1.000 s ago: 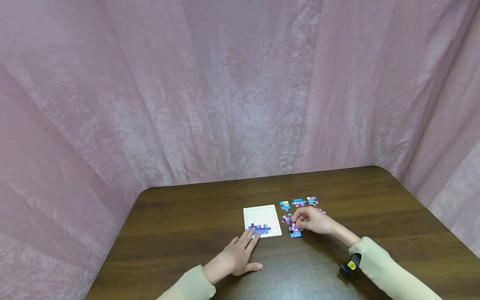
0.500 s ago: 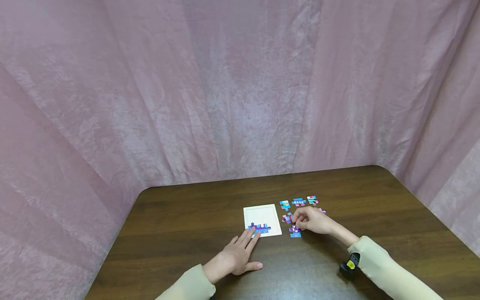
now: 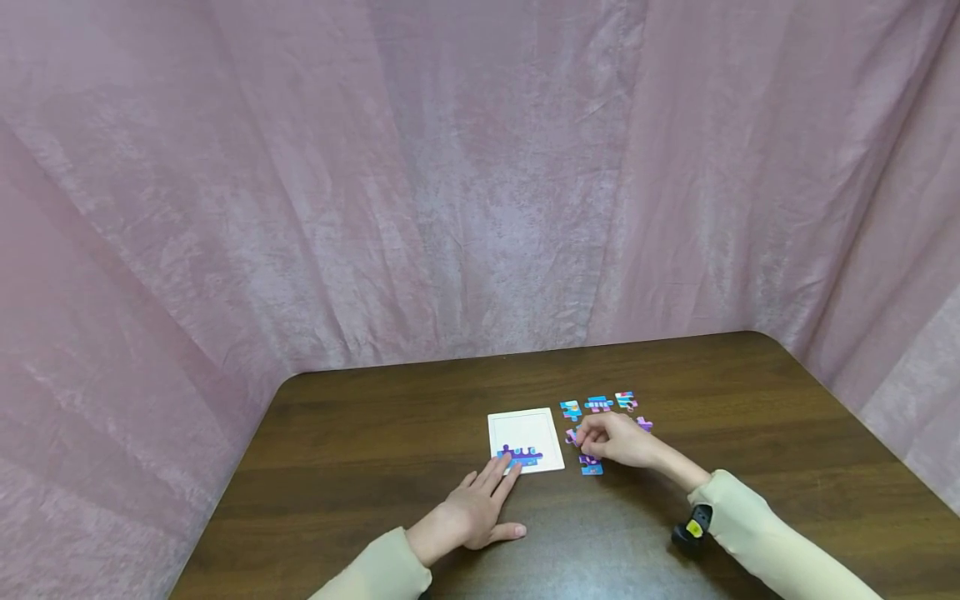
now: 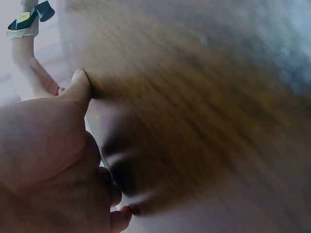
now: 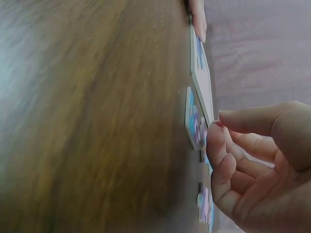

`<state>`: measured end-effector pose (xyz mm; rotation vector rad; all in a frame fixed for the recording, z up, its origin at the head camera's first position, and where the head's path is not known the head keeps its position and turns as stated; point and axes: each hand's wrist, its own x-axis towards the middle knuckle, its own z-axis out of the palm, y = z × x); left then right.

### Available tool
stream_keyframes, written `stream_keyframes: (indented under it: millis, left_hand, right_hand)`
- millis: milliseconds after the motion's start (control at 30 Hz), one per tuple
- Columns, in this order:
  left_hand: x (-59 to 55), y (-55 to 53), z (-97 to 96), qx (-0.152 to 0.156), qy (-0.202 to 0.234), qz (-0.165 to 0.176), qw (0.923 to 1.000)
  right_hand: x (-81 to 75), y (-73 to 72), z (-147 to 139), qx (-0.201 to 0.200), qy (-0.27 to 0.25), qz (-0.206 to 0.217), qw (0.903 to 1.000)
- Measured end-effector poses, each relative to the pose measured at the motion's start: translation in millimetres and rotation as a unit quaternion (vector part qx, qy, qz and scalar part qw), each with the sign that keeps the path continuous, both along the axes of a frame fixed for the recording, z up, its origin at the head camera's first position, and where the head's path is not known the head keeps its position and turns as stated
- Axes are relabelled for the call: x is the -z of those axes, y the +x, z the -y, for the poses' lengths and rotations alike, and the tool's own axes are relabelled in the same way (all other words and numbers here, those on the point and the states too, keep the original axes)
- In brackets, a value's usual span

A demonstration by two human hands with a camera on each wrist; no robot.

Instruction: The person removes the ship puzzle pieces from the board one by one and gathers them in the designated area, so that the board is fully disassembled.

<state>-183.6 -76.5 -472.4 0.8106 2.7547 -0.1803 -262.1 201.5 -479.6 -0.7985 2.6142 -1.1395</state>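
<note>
A white puzzle tray [image 3: 521,427] lies on the brown table, with joined blue-and-purple jigsaw pieces [image 3: 527,457] along its near edge. My left hand [image 3: 472,510] rests palm down, its fingers extended onto the tray's near left corner and those pieces. Over the loose pieces right of the tray is my right hand [image 3: 624,438], fingers curled and thumb meeting the index fingertip [image 5: 216,127]; nothing shows between them. Just below its fingers lies a blue-and-purple jigsaw piece [image 3: 592,468]. A pink-and-blue jigsaw piece [image 3: 572,437] is partly hidden by the fingertips.
Several more loose pieces lie beyond the right hand, among them a blue one [image 3: 571,409], a striped one [image 3: 598,404] and a pink one [image 3: 645,423]. Pink curtains [image 3: 480,208] hang behind the table [image 3: 360,450].
The loose piece nearest me has turned slightly straighter. My right hand has then shifted a little left, toward the pink-and-blue piece. The left hand stays in place.
</note>
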Motion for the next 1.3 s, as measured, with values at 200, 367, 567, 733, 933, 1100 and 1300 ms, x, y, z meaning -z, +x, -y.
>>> stream_keyframes:
  millis: [200,367,567,733,933,1100,1300]
  left_hand:
    - [-1.3,0.2,0.0,-0.001,-0.004,-0.006,1.0]
    - [-3.1,2.1,-1.1,0.003,-0.004,-0.01,0.9999]
    - [-2.9,2.4,-1.6,0.003,-0.006,-0.017,0.9998]
    - [-4.4,2.2,-2.4,0.002,-0.011,-0.008,0.9999]
    - [-3.7,0.0,-2.2,-0.003,-0.012,0.008,0.9999]
    - [-2.7,0.1,-0.4,-0.002,-0.003,0.01,0.9999]
    - [-3.0,0.1,-0.4,0.001,0.01,0.013,0.9999]
  right_hand:
    - [-2.1,-2.8,11,-0.02,-0.013,0.0,0.9997]
    - [0.0,-5.2,21,-0.03,-0.013,-0.002,0.9995]
    - [0.4,-5.9,34,-0.045,-0.024,0.013,0.9986]
    - [1.9,-5.0,43,-0.048,-0.018,-0.001,0.9987]
    - [3.3,-4.8,53,-0.052,-0.016,-0.012,0.9985]
    - [3.5,-5.6,60,-0.048,-0.015,-0.014,0.9986]
    - [4.7,-7.5,65,-0.035,-0.001,-0.006,0.9994]
